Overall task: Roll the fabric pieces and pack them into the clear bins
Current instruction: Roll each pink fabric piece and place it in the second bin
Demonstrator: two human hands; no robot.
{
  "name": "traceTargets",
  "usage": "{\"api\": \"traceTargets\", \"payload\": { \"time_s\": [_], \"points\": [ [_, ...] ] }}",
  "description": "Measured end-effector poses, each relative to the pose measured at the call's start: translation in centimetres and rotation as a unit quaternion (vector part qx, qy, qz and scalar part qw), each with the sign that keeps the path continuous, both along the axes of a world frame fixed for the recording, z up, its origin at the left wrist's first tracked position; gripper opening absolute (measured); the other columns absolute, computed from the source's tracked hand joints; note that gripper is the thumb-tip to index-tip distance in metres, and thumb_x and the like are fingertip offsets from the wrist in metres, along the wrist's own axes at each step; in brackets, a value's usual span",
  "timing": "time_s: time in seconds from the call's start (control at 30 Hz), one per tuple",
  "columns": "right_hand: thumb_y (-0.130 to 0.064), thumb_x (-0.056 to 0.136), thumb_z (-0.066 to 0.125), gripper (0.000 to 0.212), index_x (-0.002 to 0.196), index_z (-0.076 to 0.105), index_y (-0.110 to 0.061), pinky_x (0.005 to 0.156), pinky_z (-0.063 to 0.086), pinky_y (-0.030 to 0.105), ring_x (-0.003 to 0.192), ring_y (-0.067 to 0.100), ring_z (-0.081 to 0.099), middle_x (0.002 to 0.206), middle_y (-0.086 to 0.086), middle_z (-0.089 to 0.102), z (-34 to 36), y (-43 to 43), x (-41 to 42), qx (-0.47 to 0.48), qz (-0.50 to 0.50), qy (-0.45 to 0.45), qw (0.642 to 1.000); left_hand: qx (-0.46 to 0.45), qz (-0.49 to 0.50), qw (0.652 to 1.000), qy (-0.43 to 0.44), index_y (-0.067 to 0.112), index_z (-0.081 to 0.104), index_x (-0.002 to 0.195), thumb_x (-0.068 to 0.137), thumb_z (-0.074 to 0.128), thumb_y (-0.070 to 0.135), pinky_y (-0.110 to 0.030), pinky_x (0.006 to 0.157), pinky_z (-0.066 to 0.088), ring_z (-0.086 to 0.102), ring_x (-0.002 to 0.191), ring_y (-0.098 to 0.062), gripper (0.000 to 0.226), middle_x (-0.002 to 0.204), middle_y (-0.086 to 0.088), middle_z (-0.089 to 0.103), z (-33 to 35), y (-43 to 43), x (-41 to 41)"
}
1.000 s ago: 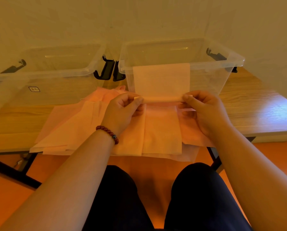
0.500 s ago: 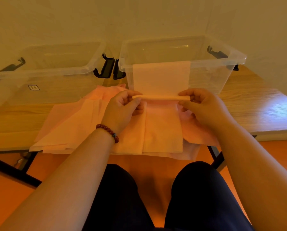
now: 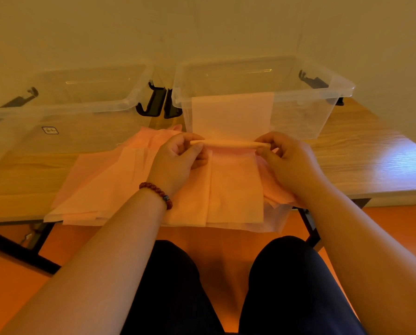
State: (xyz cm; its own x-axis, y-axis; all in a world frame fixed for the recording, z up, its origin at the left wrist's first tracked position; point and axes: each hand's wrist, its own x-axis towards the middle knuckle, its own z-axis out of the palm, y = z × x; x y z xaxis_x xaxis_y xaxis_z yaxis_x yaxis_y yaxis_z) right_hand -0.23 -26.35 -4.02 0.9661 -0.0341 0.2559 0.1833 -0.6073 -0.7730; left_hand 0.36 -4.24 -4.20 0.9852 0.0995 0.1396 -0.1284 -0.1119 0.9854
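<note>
Both my left hand (image 3: 178, 163) and right hand (image 3: 289, 160) pinch the fabric roll (image 3: 228, 143); clear bin (image 3: 342, 89) blocks just beyond the grip, fabric pieces (image 3: 105, 189) beneath.

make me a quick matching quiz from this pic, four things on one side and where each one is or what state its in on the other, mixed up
Things
1. fabric roll
2. right clear bin
3. beaded bracelet
4. fabric pile

Places or states
A. around the wrist of the left hand
B. spread flat on the table, overhanging its near edge
C. pinched at its ends by the left hand and the right hand
D. has the unrolled sheet standing against its front wall

Pairs: 1-C, 2-D, 3-A, 4-B
</note>
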Motion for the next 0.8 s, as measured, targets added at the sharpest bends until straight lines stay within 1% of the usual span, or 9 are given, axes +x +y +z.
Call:
{"api": "traceTargets", "payload": {
  "time_s": [0.1, 0.23, 0.33, 0.4, 0.5, 0.57, 0.67, 0.73, 0.8],
  "points": [
    [-0.031, 0.095, 0.058, 0.012, 0.104, 0.064, -0.036, 0.064, 0.048, 0.034, 0.069, 0.011, 0.059, 0.076, -0.010, 0.062, 0.1, 0.1, 0.0, 0.015, 0.002, 0.008, 1.000, -0.004, 0.004, 1.000, 0.001, 0.026, 0.065, 0.093, 0.094, 0.058, 0.019, -0.028, 0.081, 0.056, 0.068, 0.084, -0.006, 0.010, 0.093, 0.005, 0.069, 0.0, 0.0, 0.1],
    [-0.028, 0.095, 0.060, 0.009, 0.101, 0.065, -0.033, 0.057, 0.046, 0.028, 0.057, -0.001, 0.058, 0.084, -0.008, 0.069, 0.7, 0.3, -0.1, 0.094, -0.001, 0.025, 0.995, -0.007, 0.006, 1.000, 0.007, 0.023, 0.067, 0.093, 0.093, 0.059, 0.020, -0.031, 0.086, 0.055, 0.068, 0.086, -0.006, 0.008, 0.094, 0.006, 0.069, -0.1, 0.2, 0.2],
    [-0.031, 0.096, 0.059, 0.009, 0.099, 0.067, -0.029, 0.052, 0.043, 0.021, 0.054, -0.005, 0.056, 0.082, -0.009, 0.070, 1.1, 0.3, -0.1, 0.126, 0.005, 0.040, 0.991, -0.024, 0.003, 1.000, 0.006, 0.025, 0.065, 0.091, 0.094, 0.058, 0.015, -0.028, 0.081, 0.056, 0.068, 0.079, -0.004, 0.012, 0.094, 0.004, 0.068, 0.0, 0.2, 0.2],
    [-0.033, 0.094, 0.061, 0.008, 0.095, 0.069, -0.029, 0.053, 0.042, 0.021, 0.051, -0.005, 0.054, 0.075, -0.010, 0.066, 1.3, 0.1, 0.0, 0.126, 0.006, 0.045, 0.991, -0.044, -0.003, 0.999, 0.001, 0.025, 0.063, 0.092, 0.094, 0.057, 0.009, -0.025, 0.075, 0.055, 0.068, 0.077, -0.003, 0.017, 0.100, 0.000, 0.066, 0.0, 0.1, 0.2],
    [-0.033, 0.091, 0.065, 0.006, 0.093, 0.069, -0.030, 0.061, 0.044, 0.024, 0.056, 0.000, 0.054, 0.071, -0.012, 0.060, 1.9, -0.1, 0.4, 0.091, 0.012, 0.043, 0.995, -0.048, -0.005, 0.999, -0.004, 0.025, 0.062, 0.092, 0.093, 0.057, 0.006, -0.021, 0.070, 0.055, 0.067, 0.074, -0.003, 0.020, 0.110, -0.004, 0.063, 0.1, 0.0, 0.2],
    [-0.034, 0.090, 0.065, 0.007, 0.095, 0.069, -0.029, 0.064, 0.046, 0.024, 0.062, 0.004, 0.056, 0.075, -0.012, 0.061, 2.2, -0.2, 0.6, 0.055, 0.019, 0.046, 0.997, -0.047, -0.001, 0.999, -0.004, 0.024, 0.062, 0.091, 0.093, 0.057, 0.007, -0.020, 0.070, 0.055, 0.067, 0.074, -0.002, 0.019, 0.105, -0.001, 0.064, 0.2, 0.0, 0.2],
    [-0.037, 0.090, 0.065, 0.003, 0.092, 0.067, -0.036, 0.073, 0.049, 0.028, 0.076, 0.010, 0.061, 0.082, -0.017, 0.061, 2.4, -0.3, 1.0, -0.016, 0.026, 0.035, 0.999, -0.041, 0.010, 0.999, 0.003, 0.025, 0.063, 0.090, 0.094, 0.057, 0.010, -0.024, 0.075, 0.056, 0.067, 0.076, -0.003, 0.017, 0.096, 0.003, 0.066, 0.1, 0.0, 0.2],
    [-0.038, 0.090, 0.064, 0.003, 0.091, 0.067, -0.037, 0.076, 0.049, 0.029, 0.082, 0.011, 0.062, 0.080, -0.021, 0.059, 2.3, -0.2, 1.0, -0.066, 0.030, 0.027, 0.997, -0.030, 0.018, 0.999, 0.009, 0.027, 0.064, 0.090, 0.094, 0.057, 0.012, -0.028, 0.079, 0.057, 0.067, 0.080, -0.005, 0.017, 0.101, 0.001, 0.066, 0.1, 0.1, 0.3],
    [-0.036, 0.091, 0.064, 0.004, 0.091, 0.068, -0.036, 0.078, 0.050, 0.030, 0.083, 0.012, 0.062, 0.079, -0.021, 0.059, 2.2, -0.2, 1.0, -0.073, 0.032, 0.014, 0.997, -0.023, 0.020, 0.999, 0.011, 0.029, 0.064, 0.090, 0.094, 0.057, 0.014, -0.030, 0.082, 0.057, 0.068, 0.083, -0.007, 0.016, 0.105, 0.000, 0.066, 0.0, 0.1, 0.3]
  ]
}}
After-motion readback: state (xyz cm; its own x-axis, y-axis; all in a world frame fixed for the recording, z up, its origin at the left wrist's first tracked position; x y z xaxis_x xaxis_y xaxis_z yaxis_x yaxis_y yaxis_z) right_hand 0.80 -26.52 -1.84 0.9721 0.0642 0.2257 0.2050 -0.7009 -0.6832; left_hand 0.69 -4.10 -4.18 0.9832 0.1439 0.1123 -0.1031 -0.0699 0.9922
